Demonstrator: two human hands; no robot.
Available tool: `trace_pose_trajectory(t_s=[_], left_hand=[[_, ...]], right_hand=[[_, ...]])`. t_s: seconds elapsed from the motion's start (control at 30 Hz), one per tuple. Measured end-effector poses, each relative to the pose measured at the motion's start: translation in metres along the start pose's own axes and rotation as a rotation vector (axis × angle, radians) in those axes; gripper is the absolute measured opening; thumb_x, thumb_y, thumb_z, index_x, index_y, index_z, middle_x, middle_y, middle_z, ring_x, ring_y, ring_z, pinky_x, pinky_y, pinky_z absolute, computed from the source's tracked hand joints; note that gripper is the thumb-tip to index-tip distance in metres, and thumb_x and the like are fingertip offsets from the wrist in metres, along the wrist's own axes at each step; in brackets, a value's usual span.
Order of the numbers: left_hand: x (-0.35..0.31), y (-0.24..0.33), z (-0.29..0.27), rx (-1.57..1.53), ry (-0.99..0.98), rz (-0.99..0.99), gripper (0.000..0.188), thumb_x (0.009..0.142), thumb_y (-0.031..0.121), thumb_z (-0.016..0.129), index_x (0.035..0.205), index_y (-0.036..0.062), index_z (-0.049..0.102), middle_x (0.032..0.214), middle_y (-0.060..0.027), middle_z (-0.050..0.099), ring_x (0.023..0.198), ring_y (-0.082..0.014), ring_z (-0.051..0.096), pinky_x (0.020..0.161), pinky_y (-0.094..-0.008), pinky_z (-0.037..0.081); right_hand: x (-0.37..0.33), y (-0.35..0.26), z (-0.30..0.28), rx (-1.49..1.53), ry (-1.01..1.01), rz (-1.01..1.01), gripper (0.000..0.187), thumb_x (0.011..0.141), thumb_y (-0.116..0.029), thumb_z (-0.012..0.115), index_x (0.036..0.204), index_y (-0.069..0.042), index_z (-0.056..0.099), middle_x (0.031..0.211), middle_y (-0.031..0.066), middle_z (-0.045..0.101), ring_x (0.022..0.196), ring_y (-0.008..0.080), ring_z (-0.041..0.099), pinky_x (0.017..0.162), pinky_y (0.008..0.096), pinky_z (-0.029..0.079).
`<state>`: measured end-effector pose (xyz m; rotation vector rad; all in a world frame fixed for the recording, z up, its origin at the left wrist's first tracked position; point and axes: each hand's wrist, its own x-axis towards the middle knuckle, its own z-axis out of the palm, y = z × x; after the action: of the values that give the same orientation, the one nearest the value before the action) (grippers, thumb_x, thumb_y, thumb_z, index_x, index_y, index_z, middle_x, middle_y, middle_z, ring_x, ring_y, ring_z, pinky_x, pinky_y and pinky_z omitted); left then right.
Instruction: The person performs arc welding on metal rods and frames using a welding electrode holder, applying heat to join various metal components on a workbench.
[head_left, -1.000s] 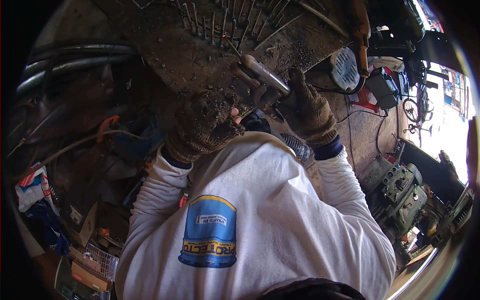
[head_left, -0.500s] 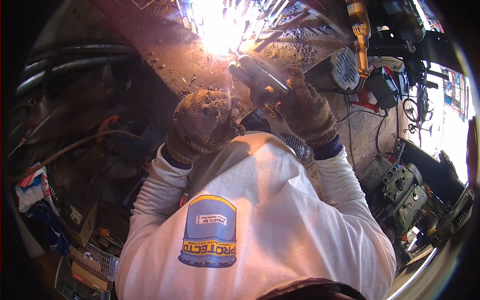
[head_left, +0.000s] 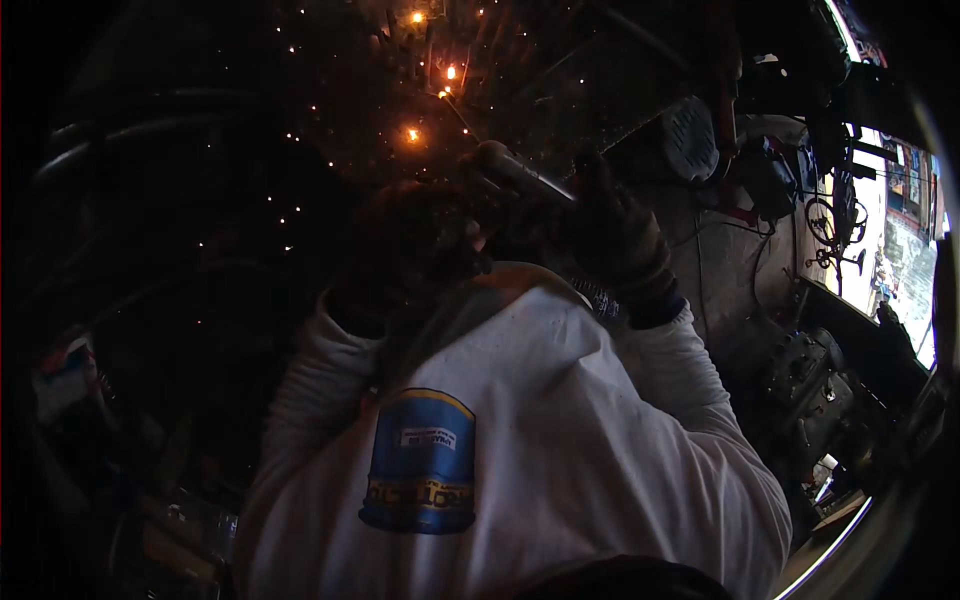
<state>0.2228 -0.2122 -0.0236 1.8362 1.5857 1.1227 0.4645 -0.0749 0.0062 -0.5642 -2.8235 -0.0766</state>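
Observation:
My right hand (head_left: 620,235), in a thick knit glove, is closed round a welding electrode holder (head_left: 525,172). From its jaws a thin welding rod (head_left: 458,115) reaches up and left, its end close to an orange glowing spot (head_left: 451,73). In front of my chest, left of the holder, my gloved left hand (head_left: 415,235) is curled closed; whether anything is in it is lost in the dark. Metal pieces (head_left: 430,50) behind the glow show only as faint upright outlines.
Small sparks are scattered over the dark upper left. To the right stand a round vented machine housing (head_left: 690,138), a dark boxy tool (head_left: 768,178) with red beside it, and an engine-like metal block (head_left: 810,375). Cables run across the ground. Daylight enters at far right.
The bright white welding arc has gone out, leaving orange glowing spots and flying sparks. Everything looks much darker. Both hands and the electrode holder have hardly shifted.

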Motion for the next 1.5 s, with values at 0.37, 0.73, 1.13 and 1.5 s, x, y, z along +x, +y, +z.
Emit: trace_pose_trajectory(t_s=[0.37, 0.73, 1.13, 1.5], left_hand=[[-0.007, 0.007, 0.005, 0.428, 0.12, 0.216, 0.026, 0.086, 0.019, 0.077, 0.11, 0.0134, 0.068, 0.105, -0.0032, 0.07, 0.106, -0.0291, 0.065, 0.096, -0.0493, 0.049], [-0.006, -0.007, 0.005, 0.376, 0.135, 0.464, 0.036, 0.087, 0.014, 0.074, 0.121, 0.0184, 0.063, 0.117, -0.0023, 0.065, 0.108, -0.0312, 0.065, 0.096, -0.0538, 0.05], [-0.008, -0.008, 0.007, 0.426, 0.168, 0.451, 0.036, 0.088, 0.015, 0.073, 0.122, 0.0174, 0.062, 0.113, -0.0023, 0.066, 0.105, -0.0302, 0.067, 0.088, -0.0521, 0.053], [-0.01, -0.004, 0.007, 0.459, -0.001, 0.279, 0.034, 0.093, 0.026, 0.067, 0.124, 0.013, 0.061, 0.122, -0.0061, 0.065, 0.109, -0.0273, 0.065, 0.093, -0.0477, 0.054]], right_hand=[[-0.009, -0.002, -0.015, 0.386, -0.084, 0.344, 0.086, 0.081, -0.026, 0.081, 0.15, 0.002, 0.038, 0.096, 0.0137, 0.07, 0.075, 0.0311, 0.071, 0.066, 0.0397, 0.058], [-0.011, -0.002, -0.011, 0.44, -0.089, 0.379, 0.082, 0.085, -0.032, 0.079, 0.149, -0.001, 0.039, 0.088, 0.0107, 0.073, 0.078, 0.0288, 0.074, 0.066, 0.0379, 0.06], [-0.008, 0.002, -0.007, 0.483, -0.039, 0.383, 0.075, 0.085, -0.032, 0.078, 0.146, -0.004, 0.045, 0.102, 0.0132, 0.073, 0.089, 0.031, 0.074, 0.075, 0.0391, 0.06], [-0.013, 0.0, -0.001, 0.05, 0.092, 0.101, 0.052, 0.089, -0.042, 0.072, 0.133, -0.016, 0.06, 0.116, 0.0037, 0.068, 0.094, 0.0215, 0.067, 0.077, 0.0332, 0.058]])
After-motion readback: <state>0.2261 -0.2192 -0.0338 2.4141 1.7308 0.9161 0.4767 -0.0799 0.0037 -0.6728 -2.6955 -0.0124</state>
